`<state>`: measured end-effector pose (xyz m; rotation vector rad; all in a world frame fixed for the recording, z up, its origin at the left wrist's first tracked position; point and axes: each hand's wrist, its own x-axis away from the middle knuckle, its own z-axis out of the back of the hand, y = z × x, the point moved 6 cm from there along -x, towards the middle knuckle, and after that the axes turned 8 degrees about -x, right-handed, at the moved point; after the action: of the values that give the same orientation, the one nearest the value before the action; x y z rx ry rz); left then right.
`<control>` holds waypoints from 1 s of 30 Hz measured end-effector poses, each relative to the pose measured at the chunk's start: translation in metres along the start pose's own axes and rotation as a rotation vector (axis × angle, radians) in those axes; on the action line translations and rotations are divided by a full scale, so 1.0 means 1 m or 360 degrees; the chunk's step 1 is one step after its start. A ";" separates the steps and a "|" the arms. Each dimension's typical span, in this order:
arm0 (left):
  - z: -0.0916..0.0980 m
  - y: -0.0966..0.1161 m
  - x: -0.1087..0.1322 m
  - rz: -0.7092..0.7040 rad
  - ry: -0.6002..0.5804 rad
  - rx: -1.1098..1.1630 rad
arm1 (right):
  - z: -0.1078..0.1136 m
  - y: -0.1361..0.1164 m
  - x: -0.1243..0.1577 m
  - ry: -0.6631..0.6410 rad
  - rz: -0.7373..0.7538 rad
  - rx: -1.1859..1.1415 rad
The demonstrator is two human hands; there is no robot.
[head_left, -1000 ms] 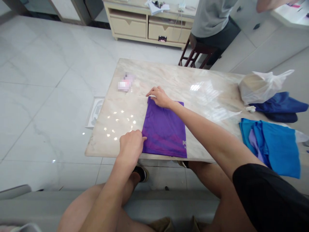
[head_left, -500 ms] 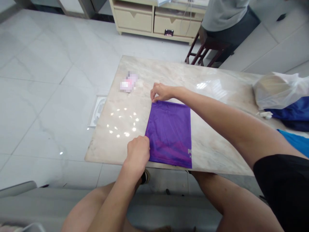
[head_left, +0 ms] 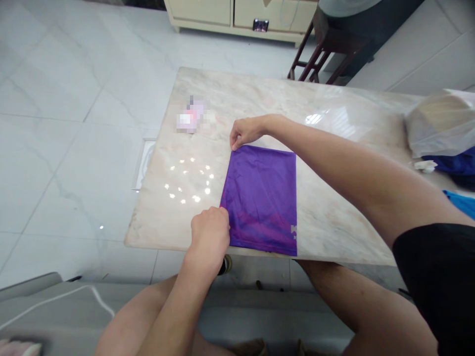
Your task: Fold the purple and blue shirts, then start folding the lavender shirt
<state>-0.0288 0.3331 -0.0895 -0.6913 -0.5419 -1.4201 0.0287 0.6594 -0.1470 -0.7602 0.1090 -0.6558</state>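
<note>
On the pale marble table (head_left: 334, 232), the two hands were well apart along the left edge of a folded purple garment (head_left: 261, 198). The right hand (head_left: 247, 132) seemed pinched on the far corner, while the left hand (head_left: 210, 235) sat at the near corner, its fingertips hidden, so any grip there could not be told. The garment lay flat in a neat rectangle close to the table's near edge. Its thin, sheeny cloth looked light, soft and slippery — apt to slide on polished stone, so the corners seemed the surest hold. Beyond the right hand sat a pixelated pinkish object (head_left: 191, 116). Off to the right, well away from the garment, were a white plastic bag (head_left: 441, 121), a navy cloth (head_left: 451, 165) and a bright blue cloth (head_left: 460, 203) — none of them in the hands' way. Past the far edge stood a dark wooden stool (head_left: 319, 62).
</note>
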 end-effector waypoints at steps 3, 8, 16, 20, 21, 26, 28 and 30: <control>-0.008 -0.006 -0.001 -0.0028 -0.0019 0.0006 | -0.008 0.001 0.001 0.0041 0.0063 -0.0006; -0.025 -0.025 -0.001 -0.0052 -0.0061 -0.0014 | -0.029 -0.005 0.021 0.0028 0.0028 -0.0005; -0.037 -0.041 0.005 -0.0058 -0.0079 -0.0067 | -0.023 -0.028 0.074 0.0730 -0.0004 0.0157; -0.032 -0.040 0.004 -0.0017 0.0012 0.0084 | -0.035 -0.017 0.080 0.0640 -0.0119 0.0197; -0.031 -0.039 0.004 -0.0005 0.0026 0.0103 | -0.038 -0.012 0.080 0.0637 -0.0175 0.0201; -0.026 -0.031 0.009 -0.0032 0.0022 0.0076 | -0.046 -0.007 0.077 0.0721 -0.0483 0.0257; -0.026 -0.030 0.012 -0.0046 0.0010 0.0059 | -0.048 -0.010 0.073 0.0731 -0.0585 0.0274; -0.026 -0.033 0.014 -0.0061 -0.0024 0.0048 | -0.047 -0.015 0.070 0.0758 -0.0647 0.0260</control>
<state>-0.0619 0.3042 -0.0940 -0.6711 -0.5905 -1.4407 0.0622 0.5819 -0.1615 -0.4571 0.3373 -1.2126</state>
